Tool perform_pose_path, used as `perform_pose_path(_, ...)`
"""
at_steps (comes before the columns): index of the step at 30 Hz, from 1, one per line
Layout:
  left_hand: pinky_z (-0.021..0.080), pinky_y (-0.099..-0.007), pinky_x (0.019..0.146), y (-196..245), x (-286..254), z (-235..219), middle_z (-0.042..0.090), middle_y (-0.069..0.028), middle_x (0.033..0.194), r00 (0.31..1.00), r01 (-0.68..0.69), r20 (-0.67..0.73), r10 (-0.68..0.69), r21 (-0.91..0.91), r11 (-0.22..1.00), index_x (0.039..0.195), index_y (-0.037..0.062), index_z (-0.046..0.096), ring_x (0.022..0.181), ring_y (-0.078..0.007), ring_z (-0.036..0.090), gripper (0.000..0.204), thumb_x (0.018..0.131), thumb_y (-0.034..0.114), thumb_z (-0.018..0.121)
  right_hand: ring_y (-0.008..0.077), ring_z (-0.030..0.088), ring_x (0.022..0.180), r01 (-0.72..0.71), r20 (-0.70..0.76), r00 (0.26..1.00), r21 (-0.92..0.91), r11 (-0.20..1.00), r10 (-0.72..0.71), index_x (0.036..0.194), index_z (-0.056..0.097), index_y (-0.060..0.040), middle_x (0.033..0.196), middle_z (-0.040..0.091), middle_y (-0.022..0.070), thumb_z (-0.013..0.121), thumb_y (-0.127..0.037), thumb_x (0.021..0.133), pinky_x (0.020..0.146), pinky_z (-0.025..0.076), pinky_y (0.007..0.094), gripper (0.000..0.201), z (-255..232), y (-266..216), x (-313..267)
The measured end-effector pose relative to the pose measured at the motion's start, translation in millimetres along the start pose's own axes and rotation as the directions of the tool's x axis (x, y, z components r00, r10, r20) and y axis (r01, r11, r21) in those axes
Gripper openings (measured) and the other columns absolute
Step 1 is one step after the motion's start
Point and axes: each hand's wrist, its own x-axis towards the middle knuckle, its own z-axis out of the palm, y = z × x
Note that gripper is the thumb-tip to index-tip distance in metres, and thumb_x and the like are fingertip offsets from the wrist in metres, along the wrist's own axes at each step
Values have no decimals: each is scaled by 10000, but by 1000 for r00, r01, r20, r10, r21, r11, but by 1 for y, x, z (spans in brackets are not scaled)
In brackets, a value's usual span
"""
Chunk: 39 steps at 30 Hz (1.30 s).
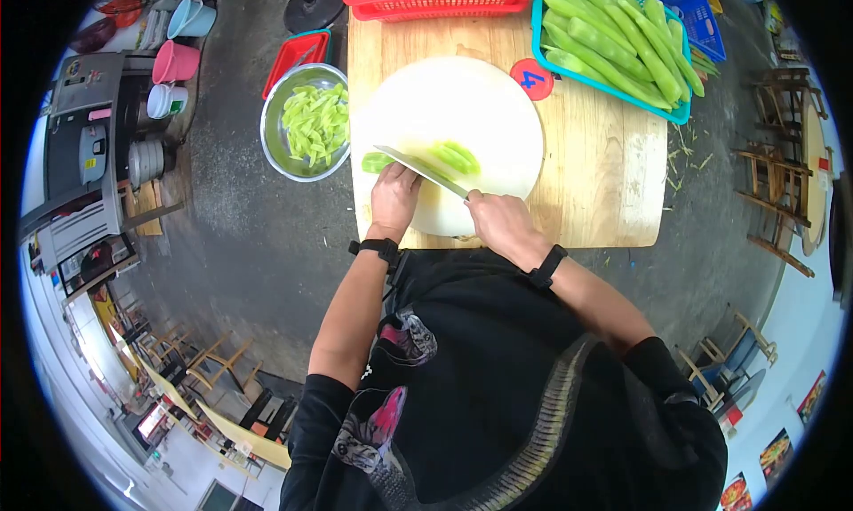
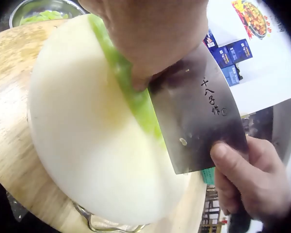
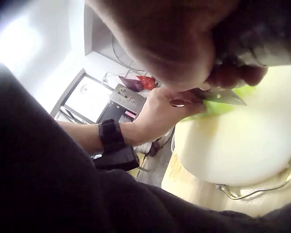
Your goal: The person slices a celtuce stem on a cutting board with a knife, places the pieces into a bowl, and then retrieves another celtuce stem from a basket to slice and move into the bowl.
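Head view: the stem [image 1: 376, 162] lies on the round board [image 1: 444, 98], at the fingertips of the left hand [image 1: 396, 198], which pins it with bent fingers. The right hand [image 1: 499, 219] grips the knife [image 1: 425, 168] by its handle. The blade runs diagonally between stem and slices [image 1: 457, 158]. A disc [image 1: 531, 79] marked 4 sits at the board's far right edge. The basket [image 1: 613, 92] of whole stems [image 1: 613, 44] occupies the surface's [image 1: 604, 173] far right corner; red baskets [image 1: 444, 6] line the far edge. The bowl [image 1: 274, 131], holding cut pieces [image 1: 315, 124], stands just beyond the left edge. The surface extends right of the board toward its outer edge.

Left wrist view: the stem runs beneath the left hand, along the blade's edge. The right thumb rests against the blade's side. A metal handle [image 2: 90, 222] projects at the board's rim.

Right wrist view: the left hand meets the stem beside the blade. A dark sleeve [image 3: 43, 179] blocks the lower left.
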Motion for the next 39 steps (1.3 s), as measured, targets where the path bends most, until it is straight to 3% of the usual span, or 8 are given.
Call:
perform_pose_path(8,590,-444,811,5,2,-1,721,-108,922,998,51,-30,-52,-46,998,934,58,772,921,-335,701,126,811,90,767,373,743,700,-8,39,999,-21,1000,9,1037,649,63,755,730,205,576,-49,917,619,578,491,180,-2,2,-5)
perform_pose_path(17,590,-434,805,1,2,-2,720,-93,929,999,-3,-50,1,-41,999,934,70,768,918,-332,699,145,789,74,784,376,747,709,-33,60,998,-2,999,33,1033,648,64,757,729,213,573,-43,913,634,586,492,177,-9,1,-6)
perform_pose_path(19,596,-412,804,0,2,-1,720,-61,959,999,-11,-44,10,-16,1000,955,107,771,936,-305,699,125,832,130,772,381,744,704,-32,60,998,-29,999,34,1010,646,62,757,727,223,561,-46,920,629,583,495,165,-6,0,-1)
perform_pose_path(23,588,-429,798,5,2,-1,716,-83,911,997,-3,-72,-1,-59,998,920,72,768,905,-325,697,125,798,88,791,394,738,696,32,-28,999,-4,999,-32,980,642,59,748,719,234,564,-58,920,625,582,495,153,22,0,39)
perform_pose_path(25,587,-420,805,4,1,0,729,-81,919,997,33,-64,-36,-55,998,914,68,768,904,-318,702,113,810,98,798,404,731,700,-14,-21,1000,10,1000,14,960,641,46,741,715,229,554,-73,944,634,577,509,149,27,-7,57)
perform_pose_path(31,587,-405,818,-3,-1,3,758,-77,965,994,10,-106,-21,-102,995,899,62,771,916,-304,713,98,815,99,803,402,724,709,-34,-67,997,38,999,37,967,654,23,746,718,211,526,-157,1041,645,564,527,233,8,2,39)
perform_pose_path(35,588,-410,816,-6,-2,1,749,-89,946,996,-2,-90,-8,-113,994,900,62,777,905,-311,710,94,816,96,801,397,728,710,-25,-72,997,38,999,27,966,656,22,745,718,213,527,-179,1054,650,568,517,255,-11,-5,21)
perform_pose_path(39,591,-428,805,-6,-1,-1,734,-114,923,999,10,-47,-14,-87,996,930,62,783,899,-332,705,132,804,93,804,400,719,687,-14,-19,1000,16,1000,14,968,650,16,729,709,212,521,-187,1062,637,559,518,259,-1,-11,13)
